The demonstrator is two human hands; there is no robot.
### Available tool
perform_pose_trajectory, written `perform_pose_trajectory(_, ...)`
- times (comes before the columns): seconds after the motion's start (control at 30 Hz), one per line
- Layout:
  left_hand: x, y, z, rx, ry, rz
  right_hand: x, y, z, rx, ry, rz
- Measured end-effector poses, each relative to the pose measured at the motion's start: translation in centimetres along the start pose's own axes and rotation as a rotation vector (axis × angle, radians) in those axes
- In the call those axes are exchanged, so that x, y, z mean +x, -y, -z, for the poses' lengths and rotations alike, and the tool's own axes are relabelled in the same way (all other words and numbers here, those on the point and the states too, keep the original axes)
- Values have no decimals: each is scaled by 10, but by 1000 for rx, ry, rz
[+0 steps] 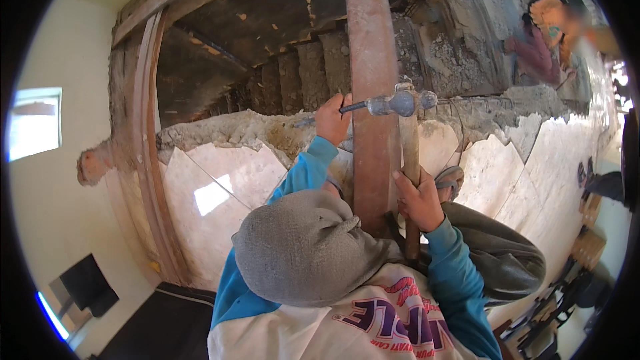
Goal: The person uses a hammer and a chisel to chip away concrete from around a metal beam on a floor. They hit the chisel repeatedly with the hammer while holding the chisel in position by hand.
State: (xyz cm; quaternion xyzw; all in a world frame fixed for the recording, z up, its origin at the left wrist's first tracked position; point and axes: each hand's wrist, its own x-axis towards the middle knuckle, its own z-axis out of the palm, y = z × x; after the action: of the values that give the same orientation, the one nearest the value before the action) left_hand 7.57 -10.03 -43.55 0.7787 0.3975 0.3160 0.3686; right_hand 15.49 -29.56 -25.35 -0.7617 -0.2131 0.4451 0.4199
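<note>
left hand (331, 119) grips steel chisel (373, 104) | right hand (419, 199) holds hammer (410, 160) low on handle | head-heavy, rigid; tiles (233, 180) below brittle

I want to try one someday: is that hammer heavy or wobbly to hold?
Probably top-heavy: the hammer has a chunky metal head on a thin wooden handle. Likely stiff: the handle looks straight in the right hand. It might tip headfirst if gripped low.

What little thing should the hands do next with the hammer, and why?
Probably draw the hammer back for a strike: its head sits against the chisel end, and the left hand aims its tip into crumbly mortar above the tiles.
</note>
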Motion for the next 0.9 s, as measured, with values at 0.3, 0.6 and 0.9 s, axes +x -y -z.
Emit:
perform_pose_trajectory(0.3,1,-2,2,3,36,38,-23,65,52,528,-659,371)
perform_pose_trajectory(0.6,-4,2,-6,-10,20,3,-10,-17,-4,217,-67,36)
perform_pose_trajectory(0.9,-5,5,-1,-4,81,60,-22,60,64,540,-438,624)
